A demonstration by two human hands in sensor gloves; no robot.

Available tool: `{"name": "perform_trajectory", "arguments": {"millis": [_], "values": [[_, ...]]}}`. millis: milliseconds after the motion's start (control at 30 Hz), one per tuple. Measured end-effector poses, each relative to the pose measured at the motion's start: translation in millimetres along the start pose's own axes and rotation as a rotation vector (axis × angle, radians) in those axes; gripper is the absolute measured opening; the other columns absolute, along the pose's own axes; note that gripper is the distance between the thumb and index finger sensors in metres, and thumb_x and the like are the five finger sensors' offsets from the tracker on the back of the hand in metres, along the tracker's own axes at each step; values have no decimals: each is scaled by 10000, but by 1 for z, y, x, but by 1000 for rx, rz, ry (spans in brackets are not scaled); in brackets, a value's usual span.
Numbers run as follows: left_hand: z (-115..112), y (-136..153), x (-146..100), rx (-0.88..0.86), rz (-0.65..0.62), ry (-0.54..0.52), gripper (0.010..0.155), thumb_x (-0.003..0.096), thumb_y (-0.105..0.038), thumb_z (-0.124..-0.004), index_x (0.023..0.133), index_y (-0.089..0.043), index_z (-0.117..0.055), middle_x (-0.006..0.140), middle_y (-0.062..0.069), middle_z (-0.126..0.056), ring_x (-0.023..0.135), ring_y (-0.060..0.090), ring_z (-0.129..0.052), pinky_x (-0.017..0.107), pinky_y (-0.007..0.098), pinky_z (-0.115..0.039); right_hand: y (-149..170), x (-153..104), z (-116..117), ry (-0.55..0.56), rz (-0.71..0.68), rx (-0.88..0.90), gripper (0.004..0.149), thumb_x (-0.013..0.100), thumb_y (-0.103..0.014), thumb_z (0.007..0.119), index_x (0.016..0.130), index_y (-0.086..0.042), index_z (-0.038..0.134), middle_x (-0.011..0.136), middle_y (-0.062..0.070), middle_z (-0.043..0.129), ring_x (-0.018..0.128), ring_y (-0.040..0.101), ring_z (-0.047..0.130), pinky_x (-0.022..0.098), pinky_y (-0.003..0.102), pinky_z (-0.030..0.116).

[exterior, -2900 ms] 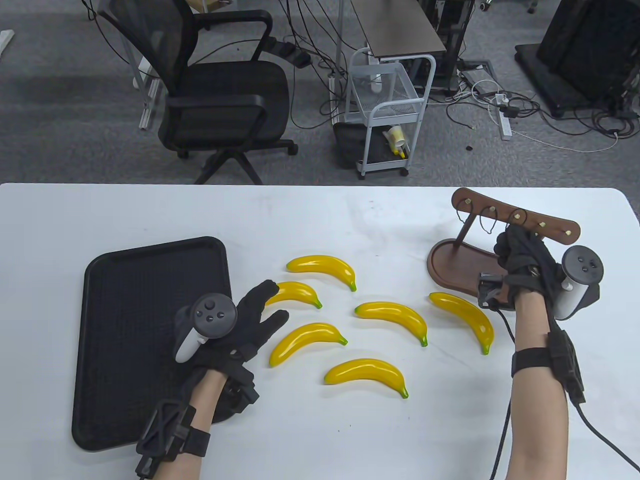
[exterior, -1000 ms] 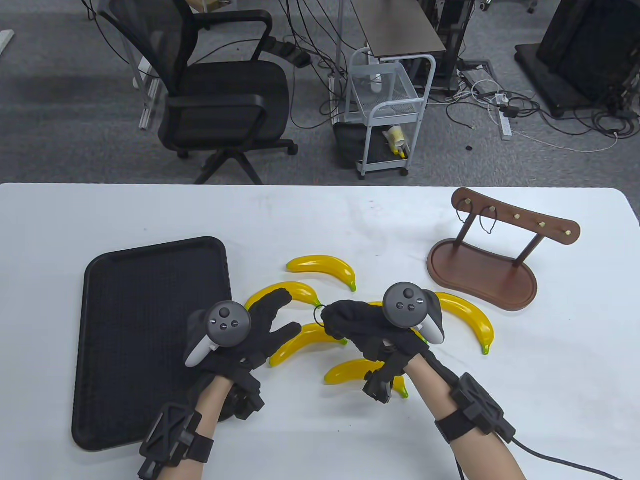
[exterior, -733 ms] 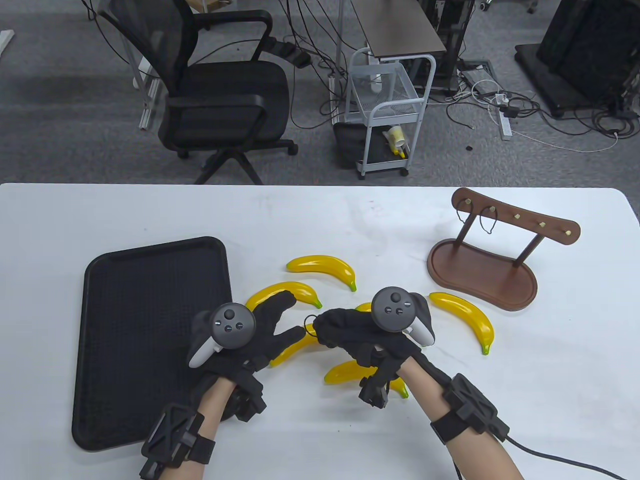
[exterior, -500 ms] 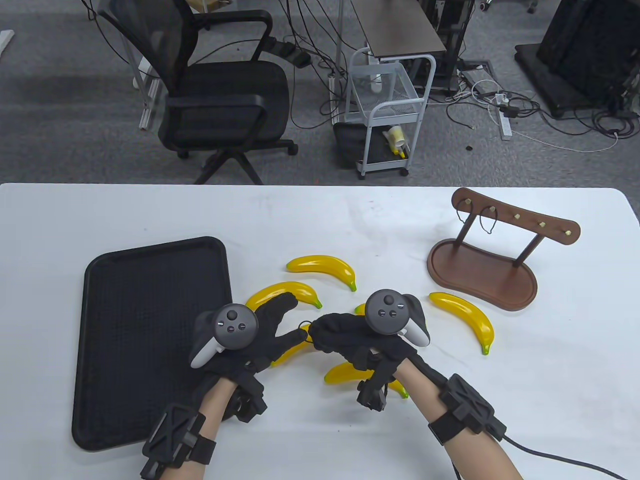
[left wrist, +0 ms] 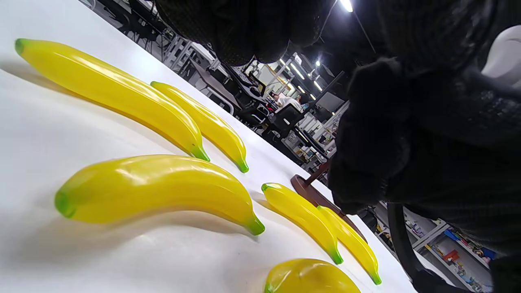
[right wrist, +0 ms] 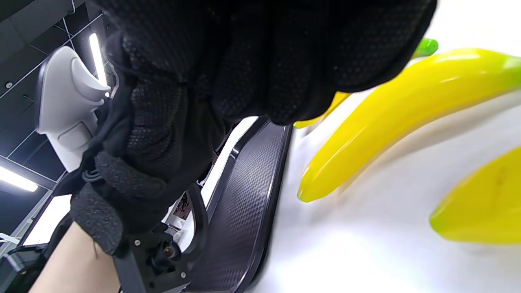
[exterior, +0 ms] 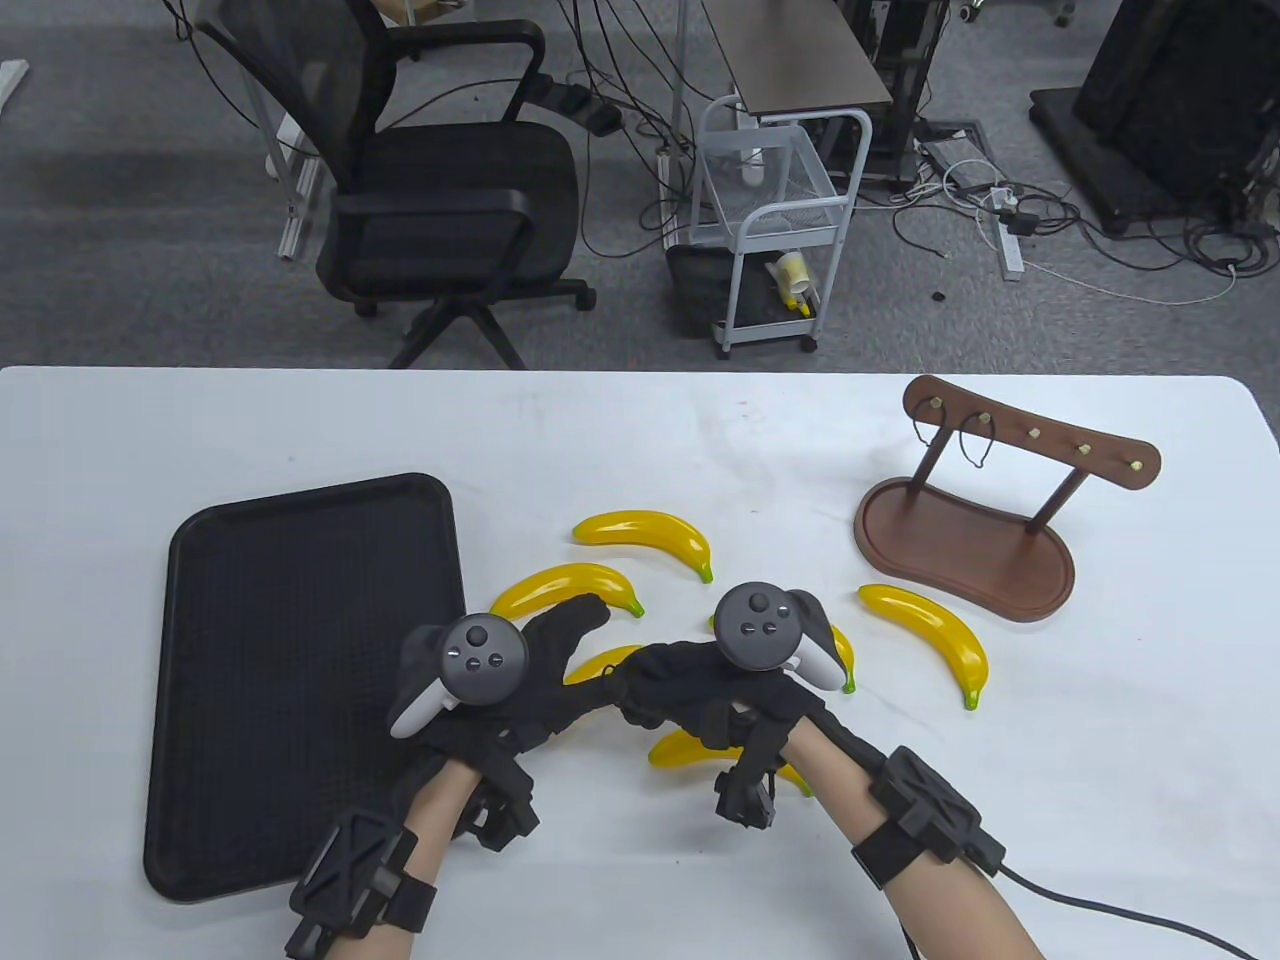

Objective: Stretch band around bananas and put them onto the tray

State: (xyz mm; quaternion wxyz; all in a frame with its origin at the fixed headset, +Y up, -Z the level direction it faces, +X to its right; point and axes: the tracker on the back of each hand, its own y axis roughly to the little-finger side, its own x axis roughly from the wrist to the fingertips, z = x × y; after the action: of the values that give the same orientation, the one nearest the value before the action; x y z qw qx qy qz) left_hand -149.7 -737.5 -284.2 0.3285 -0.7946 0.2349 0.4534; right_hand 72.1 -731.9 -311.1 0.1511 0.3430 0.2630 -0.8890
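Band handoff over the loose bananas point(exterior: 605, 587), none bundled yet.
Left hand point(exterior: 520, 685) spread, fingers straight, tips meeting the right hand point(exterior: 690, 690); right is curled, presumably pinching the band, but it's hidden now so can't confirm. Six bananas lie apart on the bench point(exterior: 640, 430); tray point(exterior: 200, 550) at left. Judgement: get both hands inside the loop, stretch wide, gather bananas first.

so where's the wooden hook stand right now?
Table view, far right: the wooden hook stand sits just beyond the rightmost banana, well clear of both hands.
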Motion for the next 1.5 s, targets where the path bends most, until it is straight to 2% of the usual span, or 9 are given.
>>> {"name": "perform_trajectory", "arguments": {"millis": [367,567,900,1233,1500], "values": [[-1,-7,-1,8,-36,-4,900,451,-717,-632,1178,-257,-369,1283,19,-448,1188,313,-565,892,504,-450,-1,2,7,24,13,-10,406,595,-348,698,877,-68,784,738,109,921,618,308,963,460,533,791],[-1,-7,-1,-23,-46,-4,867,451,-702,-612,1168,-261,-404,1263,11,-500,1152,292,-641,886,497,-495,-4,1,7,105,38,-106,414,594,-359,686,869,-63,775,729,106,917,610,308,965,456,534,792],[3,0,-1,-176,-58,7,815,462,-673,-588,1157,-275,-430,1220,-18,-578,1107,270,-703,877,496,-529,-2,-3,-1,251,112,-197,409,596,-350,676,863,-56,774,720,109,915,603,311,964,449,539,790],[4,3,0,-316,-83,30,715,478,-654,-566,1100,-300,-566,1137,-44,-718,1022,265,-811,831,496,-614,-3,-9,-14,379,136,-221,404,595,-348,680,863,-62,776,720,107,918,603,307,966,450,535,793],[3,2,1,-321,-87,49,653,480,-644,-561,1034,-320,-684,1114,-48,-775,1009,286,-841,809,509,-636,-1,-10,-16,405,140,-212,402,596,-348,676,869,-68,771,730,103,914,614,306,962,458,532,791]]}}
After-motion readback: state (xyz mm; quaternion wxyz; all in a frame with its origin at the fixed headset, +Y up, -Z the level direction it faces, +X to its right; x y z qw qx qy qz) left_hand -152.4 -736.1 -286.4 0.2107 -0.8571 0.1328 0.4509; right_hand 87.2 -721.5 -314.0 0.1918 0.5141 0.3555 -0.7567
